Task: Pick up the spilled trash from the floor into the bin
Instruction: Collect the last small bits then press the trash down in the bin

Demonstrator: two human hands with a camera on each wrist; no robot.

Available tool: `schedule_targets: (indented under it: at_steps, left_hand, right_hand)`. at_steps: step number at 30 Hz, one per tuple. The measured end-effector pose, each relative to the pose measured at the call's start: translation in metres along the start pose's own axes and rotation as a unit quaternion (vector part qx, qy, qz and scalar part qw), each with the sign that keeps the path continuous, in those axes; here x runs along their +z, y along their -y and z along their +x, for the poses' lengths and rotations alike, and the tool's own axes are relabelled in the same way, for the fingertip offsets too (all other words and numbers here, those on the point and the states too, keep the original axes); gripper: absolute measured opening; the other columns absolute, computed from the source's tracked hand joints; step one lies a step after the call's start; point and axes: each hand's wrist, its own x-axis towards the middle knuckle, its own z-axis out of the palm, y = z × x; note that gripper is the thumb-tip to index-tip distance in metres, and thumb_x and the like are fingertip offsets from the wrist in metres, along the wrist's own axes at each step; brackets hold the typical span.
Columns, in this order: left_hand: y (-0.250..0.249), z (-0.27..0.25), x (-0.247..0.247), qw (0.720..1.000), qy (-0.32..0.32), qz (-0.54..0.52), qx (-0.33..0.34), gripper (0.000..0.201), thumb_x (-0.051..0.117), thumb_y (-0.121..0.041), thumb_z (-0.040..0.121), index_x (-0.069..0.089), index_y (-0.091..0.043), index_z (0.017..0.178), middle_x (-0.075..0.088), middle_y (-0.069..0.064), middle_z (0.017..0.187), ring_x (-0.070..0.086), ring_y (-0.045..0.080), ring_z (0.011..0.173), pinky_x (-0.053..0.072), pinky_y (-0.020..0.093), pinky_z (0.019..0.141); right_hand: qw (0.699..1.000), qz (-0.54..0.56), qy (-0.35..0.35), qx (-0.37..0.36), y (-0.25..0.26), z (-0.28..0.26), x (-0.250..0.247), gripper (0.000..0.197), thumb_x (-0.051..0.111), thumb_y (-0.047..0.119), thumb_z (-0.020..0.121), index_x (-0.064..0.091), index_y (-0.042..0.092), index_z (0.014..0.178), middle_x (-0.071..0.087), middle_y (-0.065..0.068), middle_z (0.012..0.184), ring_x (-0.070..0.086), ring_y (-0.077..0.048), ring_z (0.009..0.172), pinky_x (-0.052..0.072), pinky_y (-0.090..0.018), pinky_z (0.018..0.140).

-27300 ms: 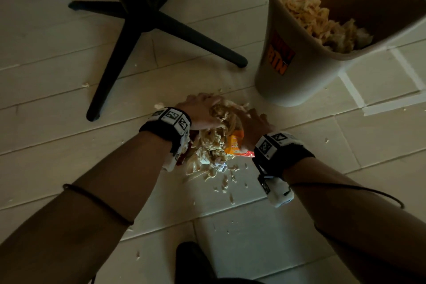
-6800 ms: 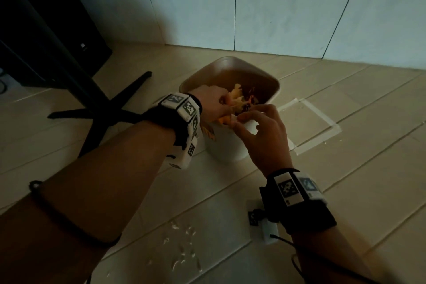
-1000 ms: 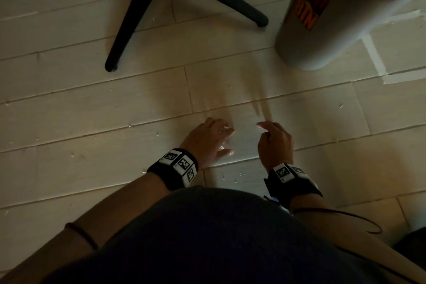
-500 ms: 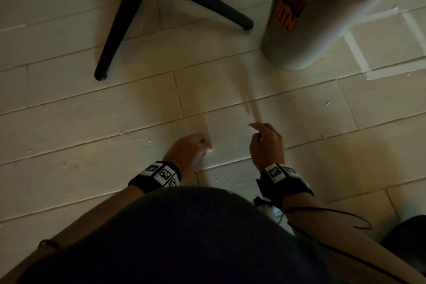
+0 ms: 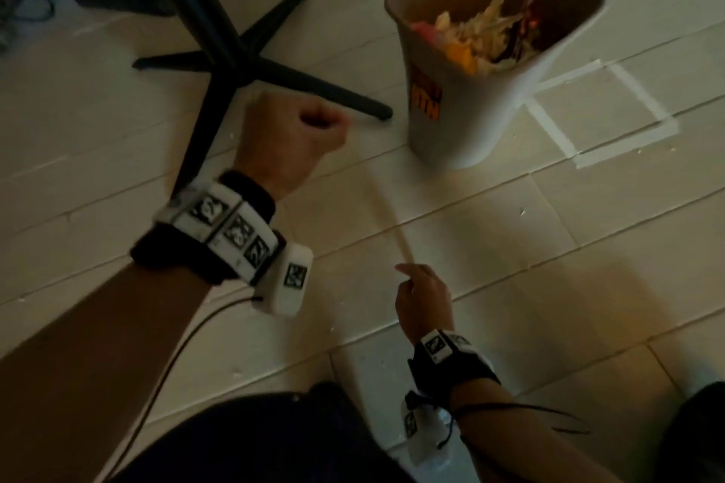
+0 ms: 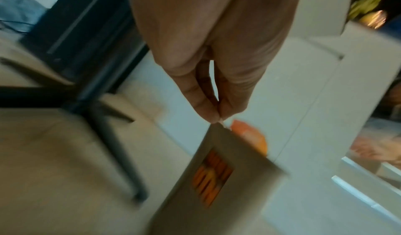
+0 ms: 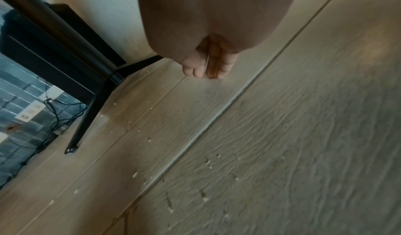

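Note:
The grey bin with an orange label stands upright at the upper right, and mixed paper and wrapper trash fills it. My left hand is raised left of the bin, fingers curled. In the left wrist view its thumb and fingers pinch a tiny pale scrap just in front of the bin. My right hand stays low over the floor with its fingertips bunched together, and a thin pale sliver shows between them. Small crumbs dot the floorboards.
A black chair base spreads its legs left of the bin. White tape marks a square on the floor to the bin's right. My dark knee fills the bottom edge. Cables lie beyond the chair.
My left hand has lifted off the floor and risen toward the bin with its fingers pinched. My head has tilted up, so the bin's inside shows. The right hand stays low.

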Motion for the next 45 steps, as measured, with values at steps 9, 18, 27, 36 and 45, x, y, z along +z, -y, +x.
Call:
schedule_targets:
  at_steps: [9, 18, 27, 36, 45]
  left_hand:
    - [-0.108, 0.127, 0.049, 0.978, -0.084, -0.021, 0.191, 0.011, 0.069, -0.02, 0.082, 0.076, -0.021, 0.09, 0.071, -0.011, 0.083, 0.066, -0.005, 0.076, 0.055, 0.016, 0.076]
    - [-0.089, 0.129, 0.074, 0.98, 0.031, 0.123, 0.155, 0.027, 0.07, -0.016, 0.084, 0.073, -0.023, 0.109, 0.074, -0.002, 0.102, 0.069, 0.008, 0.092, 0.056, 0.026, 0.088]
    - [-0.068, 0.119, 0.056, 0.972, 0.021, 0.109, 0.208, 0.038, 0.061, -0.006, 0.085, 0.069, -0.023, 0.118, 0.067, -0.002, 0.121, 0.06, 0.011, 0.112, 0.045, 0.02, 0.098]
    - [0.007, 0.074, 0.04, 0.999, -0.009, 0.016, 0.036, 0.056, 0.056, 0.0, 0.087, 0.05, -0.021, 0.139, 0.049, 0.004, 0.142, 0.046, 0.017, 0.13, 0.037, 0.026, 0.108]
    - [0.137, -0.076, 0.045, 0.968, 0.113, 0.108, -0.196, 0.048, 0.06, -0.008, 0.092, 0.051, -0.015, 0.138, 0.048, 0.013, 0.141, 0.046, 0.029, 0.13, 0.032, 0.032, 0.108]
  right_hand:
    - [1.0, 0.016, -0.001, 0.024, -0.015, 0.001, -0.024, 0.04, 0.044, 0.002, 0.093, 0.067, 0.02, 0.121, 0.061, 0.0, 0.129, 0.06, -0.02, 0.114, 0.048, -0.028, 0.095]
    - [0.976, 0.121, -0.17, 0.062, -0.002, 0.039, -0.079, 0.032, 0.049, 0.007, 0.095, 0.069, 0.015, 0.118, 0.067, -0.005, 0.122, 0.061, -0.024, 0.114, 0.04, -0.025, 0.093]
    - [0.881, 0.33, -0.34, -0.005, 0.082, 0.114, -0.197, 0.039, 0.047, 0.04, 0.097, 0.061, 0.021, 0.128, 0.063, -0.002, 0.129, 0.06, -0.012, 0.112, 0.05, -0.031, 0.093]
    - [0.921, 0.348, -0.171, 0.047, 0.129, 0.143, -0.239, 0.073, 0.063, 0.053, 0.076, 0.032, 0.035, 0.14, 0.044, -0.004, 0.14, 0.05, -0.031, 0.118, 0.054, -0.058, 0.085]
    - [0.894, 0.43, -0.052, 0.118, 0.124, 0.135, -0.224, 0.048, 0.05, 0.031, 0.094, 0.037, 0.028, 0.14, 0.044, -0.003, 0.139, 0.047, -0.035, 0.122, 0.057, -0.061, 0.077]
